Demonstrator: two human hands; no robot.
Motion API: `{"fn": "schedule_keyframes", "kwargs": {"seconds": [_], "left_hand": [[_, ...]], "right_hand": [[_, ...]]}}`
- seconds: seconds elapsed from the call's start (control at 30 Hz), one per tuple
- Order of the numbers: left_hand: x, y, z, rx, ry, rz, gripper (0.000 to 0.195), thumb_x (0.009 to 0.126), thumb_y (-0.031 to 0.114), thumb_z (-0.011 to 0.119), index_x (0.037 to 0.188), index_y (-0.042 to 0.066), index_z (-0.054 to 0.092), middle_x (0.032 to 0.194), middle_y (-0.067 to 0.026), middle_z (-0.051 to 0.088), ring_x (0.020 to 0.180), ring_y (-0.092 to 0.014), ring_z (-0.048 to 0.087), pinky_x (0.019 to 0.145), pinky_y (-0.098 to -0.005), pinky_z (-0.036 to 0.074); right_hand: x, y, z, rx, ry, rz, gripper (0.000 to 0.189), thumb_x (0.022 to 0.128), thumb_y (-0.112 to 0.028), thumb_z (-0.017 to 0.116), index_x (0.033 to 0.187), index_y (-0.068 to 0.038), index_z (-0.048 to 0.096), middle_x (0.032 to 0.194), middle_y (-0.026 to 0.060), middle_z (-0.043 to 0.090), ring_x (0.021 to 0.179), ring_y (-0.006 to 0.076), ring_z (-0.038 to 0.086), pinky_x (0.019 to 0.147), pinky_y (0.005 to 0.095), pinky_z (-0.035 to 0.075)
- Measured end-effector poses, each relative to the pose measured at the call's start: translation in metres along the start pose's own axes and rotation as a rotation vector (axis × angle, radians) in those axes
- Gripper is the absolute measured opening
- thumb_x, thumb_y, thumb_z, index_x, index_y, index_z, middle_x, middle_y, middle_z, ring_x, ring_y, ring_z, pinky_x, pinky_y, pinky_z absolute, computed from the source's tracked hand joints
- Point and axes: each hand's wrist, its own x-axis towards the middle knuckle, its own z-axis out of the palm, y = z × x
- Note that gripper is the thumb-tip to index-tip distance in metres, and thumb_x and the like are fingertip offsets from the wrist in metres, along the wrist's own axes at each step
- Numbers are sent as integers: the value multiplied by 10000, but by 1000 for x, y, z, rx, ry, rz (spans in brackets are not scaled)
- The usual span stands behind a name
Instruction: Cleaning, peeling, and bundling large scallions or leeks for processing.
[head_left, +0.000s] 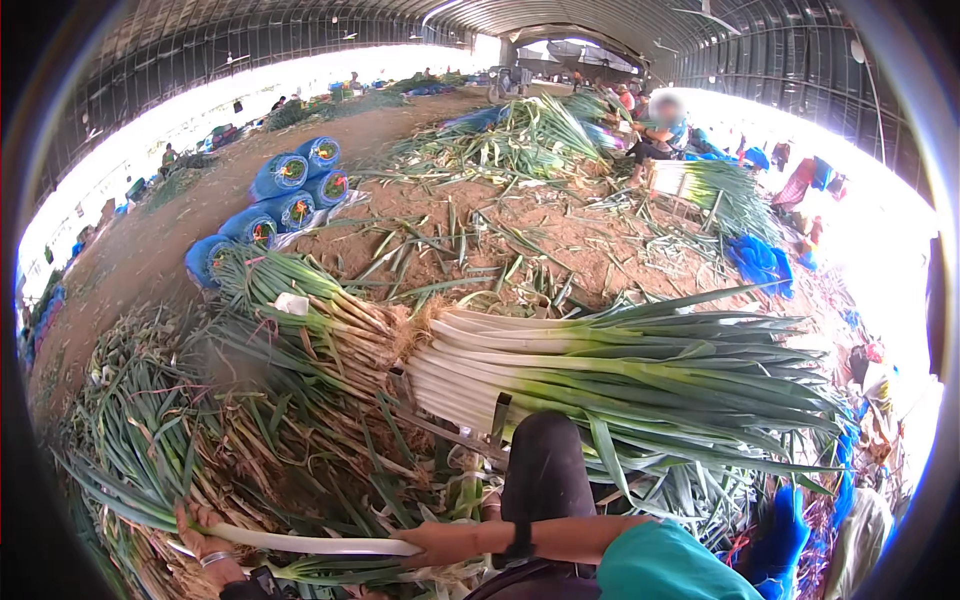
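Observation:
A long scallion (300, 540) with a white shaft and green leaves lies across both hands, low in front of me. Around the part where white turns to green, my left hand (201, 534) is closed; a silver band circles that wrist. At the white end, my right hand (442, 544) grips the stalk, and its tip is hidden in the fingers. Beyond my knee (547, 465), peeled scallions (525, 356) lie side by side on a low rack (442, 431), white ends to the left. Unpeeled scallions (330, 307) with brown roots are heaped left of them.
Blue net-wrapped bundles (281, 176) are stacked at the far left. Cut leaves litter the dirt floor (427, 202). Another person (664, 131) sits farther back beside more scallions (697, 184). Blue netting (757, 262) lies at the right, and a blue-covered object (780, 540) is nearer.

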Motion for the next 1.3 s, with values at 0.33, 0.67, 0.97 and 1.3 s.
{"fn": "schedule_keyframes", "kwargs": {"seconds": [0.33,0.67,0.97,1.3], "left_hand": [[17,42,-57,-164,156,131,234,906,258,630,876,51,526,626,10,409,458,-83,337,415,-246,298],[-7,45,-36,-361,234,346,206,961,168,486,804,64,405,601,-26,329,519,-167,351,511,-327,339],[0,41,-43,-381,235,326,162,852,75,525,754,38,401,671,-62,413,636,-219,453,640,-378,417],[21,13,-38,-484,57,137,110,809,24,540,759,-39,465,737,-135,524,787,-319,569,803,-447,518]], "right_hand": [[-116,-20,-89,648,172,219,275,988,-274,489,924,-26,588,660,2,507,560,81,461,460,235,348],[-107,-45,-168,1680,803,-870,385,983,-428,457,688,-183,499,566,-101,334,469,57,313,478,242,315],[-45,-39,-127,644,487,-19,241,902,-161,587,1081,0,582,871,72,648,706,162,600,639,276,497],[74,-16,79,-337,-587,-507,167,957,-183,509,852,-57,541,765,106,481,685,245,446,670,413,384]]}}
